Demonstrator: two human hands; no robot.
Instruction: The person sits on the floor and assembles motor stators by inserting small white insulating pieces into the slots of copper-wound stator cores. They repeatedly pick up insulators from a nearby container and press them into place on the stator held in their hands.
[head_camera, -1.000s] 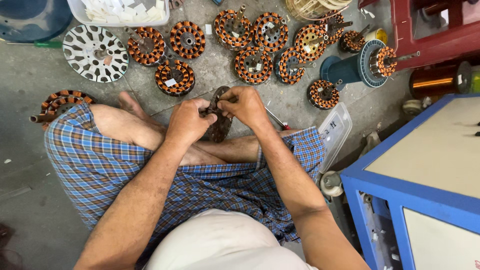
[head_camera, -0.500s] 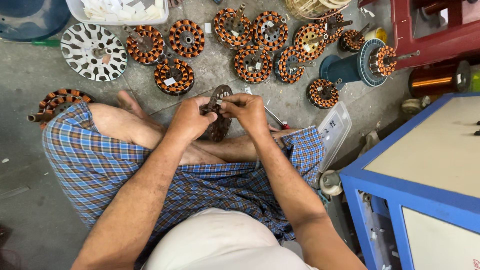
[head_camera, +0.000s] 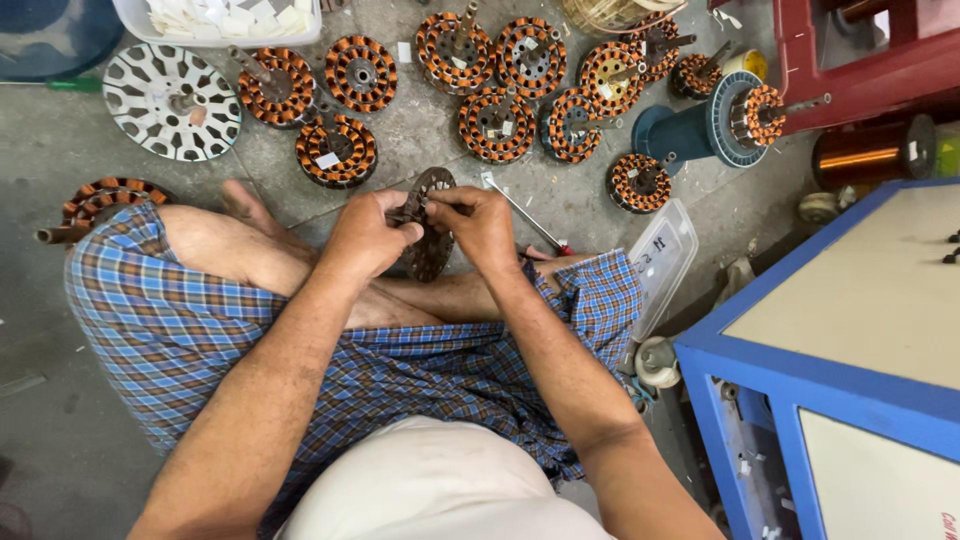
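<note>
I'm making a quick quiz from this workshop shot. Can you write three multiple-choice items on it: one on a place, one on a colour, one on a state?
1. Where is the bare stator core?
A. on the blue cabinet
B. between both hands
C. in the white tray

2. What colour are the floor stators' windings?
A. copper-orange
B. green
C. white

3. How is the core held?
A. lying flat, untouched
B. gripped by the left hand and right hand
C. hanging from a hook

B: both hands flank it.
A: the coils look orange.
B: fingers of both hands grip it.
</note>
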